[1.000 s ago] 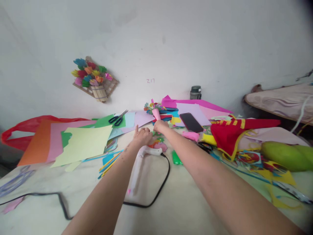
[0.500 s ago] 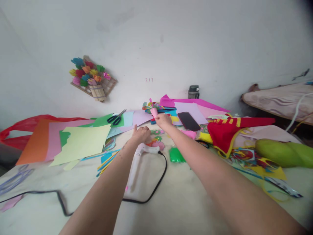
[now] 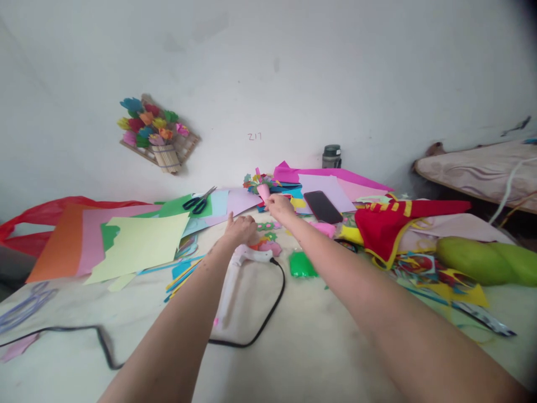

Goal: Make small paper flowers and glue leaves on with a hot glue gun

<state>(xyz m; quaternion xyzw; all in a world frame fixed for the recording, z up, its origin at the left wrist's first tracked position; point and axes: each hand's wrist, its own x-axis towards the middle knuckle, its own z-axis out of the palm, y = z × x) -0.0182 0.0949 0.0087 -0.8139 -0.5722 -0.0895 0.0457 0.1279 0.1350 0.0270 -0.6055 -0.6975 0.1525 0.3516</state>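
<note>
My right hand point(image 3: 280, 207) is closed on the lower end of a pink paper cone point(image 3: 263, 191), whose top bears a cluster of small colourful paper flowers point(image 3: 259, 179). Further left, my left hand point(image 3: 242, 228) rests low over the table, fingers apart, with nothing visible in it. Just in front of it is a white glue gun point(image 3: 255, 255) with a black cord. Orange and pink paper cutouts point(image 3: 271, 246) lie beside its fingers. A green packet point(image 3: 302, 264) lies close to my right forearm.
Black scissors point(image 3: 200, 201) lie on coloured paper sheets point(image 3: 140, 240) at the left. A phone point(image 3: 323, 206), a red and yellow cloth point(image 3: 384, 229), green fruit point(image 3: 470, 260) and paper scraps are at the right. A bottle point(image 3: 331, 157) stands by the wall.
The whole view has shifted very slightly. Both hands keep nearly the same places, and the pink cone is still in my right hand.
</note>
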